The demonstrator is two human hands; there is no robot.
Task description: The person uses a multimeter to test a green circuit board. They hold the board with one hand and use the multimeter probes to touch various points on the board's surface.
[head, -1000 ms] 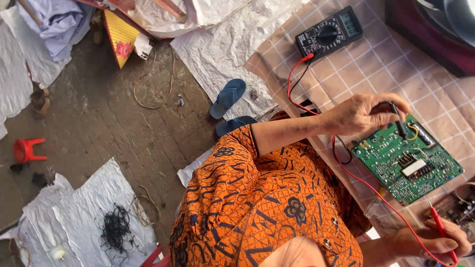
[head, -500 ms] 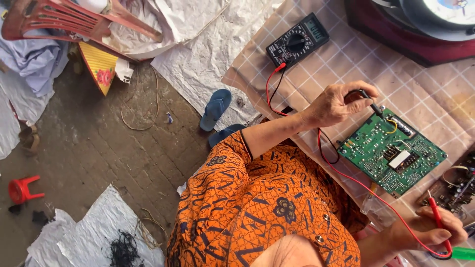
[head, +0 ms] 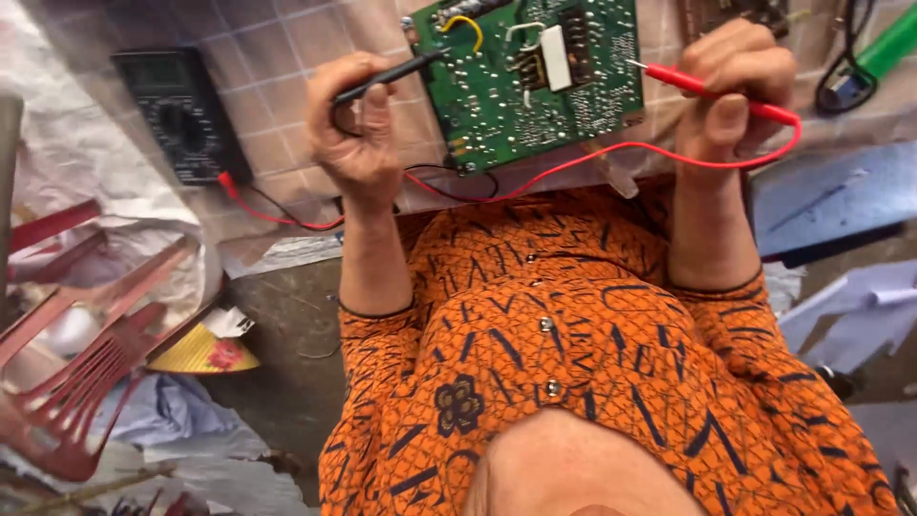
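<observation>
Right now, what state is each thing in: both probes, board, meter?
Black probe: in left hand grip, tip at board edge.
Red probe: in right hand grip, tip touching board.
Circuit board: flat, solder side up.
Multimeter: on table, leads plugged in.

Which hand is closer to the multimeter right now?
Left. The left hand, holding the black probe, is just beside the multimeter. The right hand, holding the red probe, is beyond the circuit board.

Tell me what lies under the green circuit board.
The green circuit board lies on a beige checked cloth. Red and black leads pass under its near edge. Anything beneath its middle is hidden.
</observation>
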